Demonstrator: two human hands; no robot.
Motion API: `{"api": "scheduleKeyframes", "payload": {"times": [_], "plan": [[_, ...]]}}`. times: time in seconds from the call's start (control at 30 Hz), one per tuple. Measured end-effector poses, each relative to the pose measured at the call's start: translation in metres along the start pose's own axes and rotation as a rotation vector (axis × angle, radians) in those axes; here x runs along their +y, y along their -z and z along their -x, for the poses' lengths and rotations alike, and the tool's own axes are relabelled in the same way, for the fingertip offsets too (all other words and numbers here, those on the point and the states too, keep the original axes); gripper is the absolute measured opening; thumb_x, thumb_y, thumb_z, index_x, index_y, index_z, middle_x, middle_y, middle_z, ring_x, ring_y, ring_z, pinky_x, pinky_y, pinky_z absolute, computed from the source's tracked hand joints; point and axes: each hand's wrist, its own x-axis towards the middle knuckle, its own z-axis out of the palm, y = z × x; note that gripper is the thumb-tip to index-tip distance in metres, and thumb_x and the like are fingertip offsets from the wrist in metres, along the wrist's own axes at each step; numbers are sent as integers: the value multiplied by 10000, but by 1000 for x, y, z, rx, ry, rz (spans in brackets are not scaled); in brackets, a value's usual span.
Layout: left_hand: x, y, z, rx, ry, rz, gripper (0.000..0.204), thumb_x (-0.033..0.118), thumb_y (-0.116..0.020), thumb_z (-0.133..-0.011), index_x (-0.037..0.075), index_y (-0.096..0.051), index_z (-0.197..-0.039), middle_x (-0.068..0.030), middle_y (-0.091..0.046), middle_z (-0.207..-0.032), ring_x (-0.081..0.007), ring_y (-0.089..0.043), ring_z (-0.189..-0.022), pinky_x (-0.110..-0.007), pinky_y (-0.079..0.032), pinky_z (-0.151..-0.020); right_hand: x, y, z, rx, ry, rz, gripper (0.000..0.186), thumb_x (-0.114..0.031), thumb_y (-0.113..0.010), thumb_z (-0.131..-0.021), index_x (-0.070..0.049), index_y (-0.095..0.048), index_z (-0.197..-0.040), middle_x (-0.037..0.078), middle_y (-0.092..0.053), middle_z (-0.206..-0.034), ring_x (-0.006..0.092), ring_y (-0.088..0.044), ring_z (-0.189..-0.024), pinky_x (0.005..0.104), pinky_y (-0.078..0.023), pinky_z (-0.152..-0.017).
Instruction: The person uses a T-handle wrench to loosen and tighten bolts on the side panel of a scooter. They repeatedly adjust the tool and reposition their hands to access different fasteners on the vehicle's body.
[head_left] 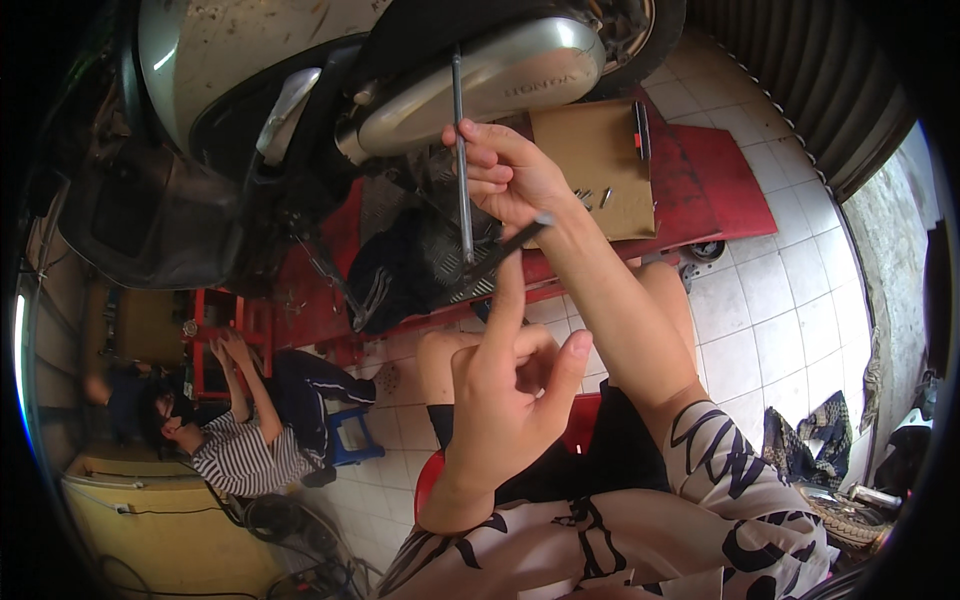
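1. Loose, light-coloured shirt cloth (560, 545) with black brush-like marks fills the lower edge, above dark shorts and a red seat (583, 425).
2. Next comes the left hand (505, 395). Its grip is released: index finger pointing up, thumb spread, remaining fingers loosely curled. The index tip lies at a blurred dark bar (525, 237); whether they touch, I cannot tell.
3. Beyond it, the right hand (515, 175) has its grip closed on a long metal rod (463, 195), pinched at the fingertips, other fingers bent beside it. The rod's lower end is by the dark bar; its upper end overlaps the silver cover (540, 65) of a scooter (230, 50). Contact there is unclear.
4. Below the scooter is a red platform (712, 180), bearing dark cloth (385, 270) and a brown cardboard sheet (575, 140) with small metal pieces (606, 197) on it.
5. Pale floor tiles (740, 310) spread around, with a crumpled patterned cloth (815, 440) at right.
6. Farther left, a co-worker (260, 455) in a striped top raises both hands near a red frame (205, 340), beside a blue stool (352, 440).
7. At upper right stands a dark ribbed shutter (800, 60).
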Motion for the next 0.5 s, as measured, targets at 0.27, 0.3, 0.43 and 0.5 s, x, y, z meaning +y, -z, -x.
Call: {"api": "scheduleKeyframes", "payload": {"times": [0.27,0.3,0.43,0.5], "plan": [[-29,1,15,96,18,-103,603,41,-602,-871,-137,-340,-1384,-35,-554,-532,-47,-451,-465,-173,-343,-495,-4,-3,-2,26,11,-43,221,-127,-527,-975,89,-547,-1018,-45,-407,-607,4,-324,-462,160,-242,-387],[-20,-5,12,-12,15,-102,599,35,-601,-871,-136,-346,-1384,-24,-580,-570,-30,-427,-490,-160,-322,-504,-3,0,0,47,13,-37,221,-125,-526,-975,90,-546,-1019,-46,-407,-609,4,-327,-464,161,-242,-387],[1,-6,5,9,27,26,725,30,-603,-859,-122,-204,-1446,-22,-569,-582,-27,-432,-510,-151,-333,-534,-4,3,-1,-24,0,-8,221,-129,-539,-965,89,-564,-994,-41,-421,-627,16,-320,-493,174,-271,-441],[1,-3,5,173,68,72,774,40,-585,-878,-94,-111,-1475,-7,-541,-573,-25,-434,-516,-168,-329,-521,-4,3,-1,-1,0,-12,220,-122,-541,-962,94,-561,-999,-44,-417,-627,15,-318,-494,176,-269,-441]]}}
